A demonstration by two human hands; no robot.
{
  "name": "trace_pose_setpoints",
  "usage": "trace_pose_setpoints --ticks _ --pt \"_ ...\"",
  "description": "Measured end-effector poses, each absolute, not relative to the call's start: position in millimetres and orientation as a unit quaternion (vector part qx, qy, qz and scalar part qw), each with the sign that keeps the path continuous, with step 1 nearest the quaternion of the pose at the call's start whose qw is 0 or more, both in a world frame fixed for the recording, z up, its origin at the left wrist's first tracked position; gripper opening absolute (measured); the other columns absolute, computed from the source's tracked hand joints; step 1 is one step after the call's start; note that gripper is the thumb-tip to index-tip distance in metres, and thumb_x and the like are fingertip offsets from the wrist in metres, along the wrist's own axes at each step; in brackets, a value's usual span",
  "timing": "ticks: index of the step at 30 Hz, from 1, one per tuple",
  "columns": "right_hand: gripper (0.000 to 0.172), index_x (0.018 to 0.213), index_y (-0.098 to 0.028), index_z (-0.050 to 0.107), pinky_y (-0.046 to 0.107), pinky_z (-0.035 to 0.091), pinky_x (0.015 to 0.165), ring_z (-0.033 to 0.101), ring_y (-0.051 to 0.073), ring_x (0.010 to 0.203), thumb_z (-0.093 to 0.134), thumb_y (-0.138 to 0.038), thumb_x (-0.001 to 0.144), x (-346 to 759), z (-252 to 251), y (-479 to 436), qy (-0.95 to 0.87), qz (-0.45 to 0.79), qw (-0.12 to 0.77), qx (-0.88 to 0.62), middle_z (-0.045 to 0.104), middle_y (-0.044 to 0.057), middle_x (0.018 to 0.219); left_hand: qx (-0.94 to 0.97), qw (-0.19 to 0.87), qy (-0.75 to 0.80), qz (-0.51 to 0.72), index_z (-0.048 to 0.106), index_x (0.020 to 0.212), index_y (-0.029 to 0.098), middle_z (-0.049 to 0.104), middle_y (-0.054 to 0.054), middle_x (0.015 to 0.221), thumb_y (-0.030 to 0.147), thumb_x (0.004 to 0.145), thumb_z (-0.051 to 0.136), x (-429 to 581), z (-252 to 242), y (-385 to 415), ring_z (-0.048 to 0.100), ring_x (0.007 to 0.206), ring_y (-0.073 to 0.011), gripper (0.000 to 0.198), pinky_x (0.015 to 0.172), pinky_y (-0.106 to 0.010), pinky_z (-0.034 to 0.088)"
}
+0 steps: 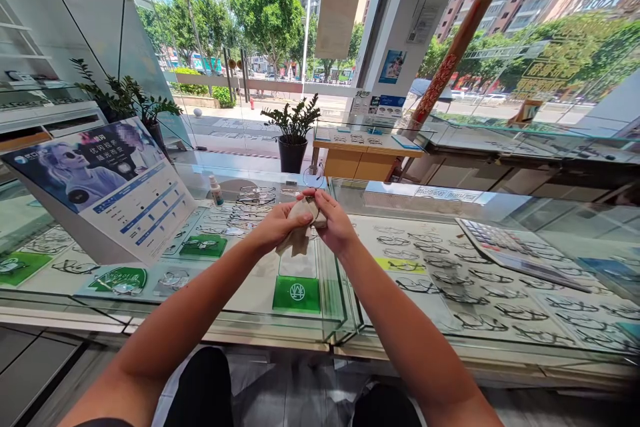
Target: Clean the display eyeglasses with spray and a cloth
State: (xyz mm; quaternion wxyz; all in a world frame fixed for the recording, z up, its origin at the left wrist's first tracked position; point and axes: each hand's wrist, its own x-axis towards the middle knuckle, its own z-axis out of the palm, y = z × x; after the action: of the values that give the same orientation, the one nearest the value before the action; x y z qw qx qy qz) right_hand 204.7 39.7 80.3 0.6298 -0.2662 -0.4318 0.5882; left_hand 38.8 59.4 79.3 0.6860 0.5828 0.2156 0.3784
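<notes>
Both hands meet in front of me above the glass counter. My left hand (279,224) is closed on a beige cleaning cloth (299,240), whose loose end hangs below the fingers. My right hand (339,222) is closed around a pair of eyeglasses, pressed against the same cloth. One thin-rimmed round lens of the eyeglasses (313,176) sticks up beyond the fingertips; the rest is hidden by the fingers and cloth. Under the hands, a green card with a white logo (297,293) shows at the counter.
Rows of eyeglass frames (465,277) fill the glass display counter (320,330). On the left stand a large printed sign (115,180) and a small spray bottle (216,190). A potted plant (291,137) is behind the counter; a patterned price sheet (515,250) lies right.
</notes>
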Motion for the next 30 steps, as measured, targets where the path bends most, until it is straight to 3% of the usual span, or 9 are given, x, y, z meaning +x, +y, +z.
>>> trace_pose_setpoints --ticks 8,19,25,30 --pt "0.042 0.1 -0.027 0.088 0.031 0.062 0.088 0.073 0.02 0.098 0.094 -0.065 0.083 196.1 83.7 32.7 -0.453 0.576 0.626 -0.266 0.086 0.004 0.11 0.566 0.649 0.231 0.452 0.076 0.099 0.013 0.07 -0.001 0.08 0.047 0.065 0.108 46.3 80.7 54.4 0.059 0.07 -0.0112 0.057 0.067 -0.025 0.045" --pt "0.043 0.123 -0.031 0.088 0.041 0.054 0.115 0.073 0.027 0.122 0.077 -0.064 0.098 187.7 78.0 29.9 -0.526 0.515 0.621 -0.268 0.084 0.003 0.125 0.544 0.622 0.255 0.503 0.073 0.083 0.015 0.064 0.001 0.07 0.065 0.064 0.104 46.9 83.1 54.9 0.053 0.062 -0.0102 0.062 0.058 -0.023 0.04" --pt "0.045 0.12 -0.028 0.089 0.042 0.055 0.116 0.073 0.029 0.126 0.078 -0.064 0.095 188.6 79.0 31.4 -0.522 0.527 0.616 -0.266 0.086 0.005 0.116 0.53 0.62 0.255 0.519 0.072 0.088 0.016 0.067 0.0 0.073 0.073 0.068 0.1 49.1 82.2 57.5 0.055 0.063 -0.0106 0.067 0.06 -0.024 0.044" --pt "0.039 0.1 -0.026 0.091 0.04 0.059 0.107 0.075 0.029 0.12 0.084 -0.062 0.087 194.8 81.7 37.2 -0.486 0.55 0.622 -0.272 0.087 0.007 0.113 0.598 0.609 0.245 0.46 0.069 0.083 0.015 0.061 0.001 0.068 0.081 0.073 0.092 42.5 81.3 63.4 0.048 0.058 -0.0095 0.071 0.055 -0.023 0.038"
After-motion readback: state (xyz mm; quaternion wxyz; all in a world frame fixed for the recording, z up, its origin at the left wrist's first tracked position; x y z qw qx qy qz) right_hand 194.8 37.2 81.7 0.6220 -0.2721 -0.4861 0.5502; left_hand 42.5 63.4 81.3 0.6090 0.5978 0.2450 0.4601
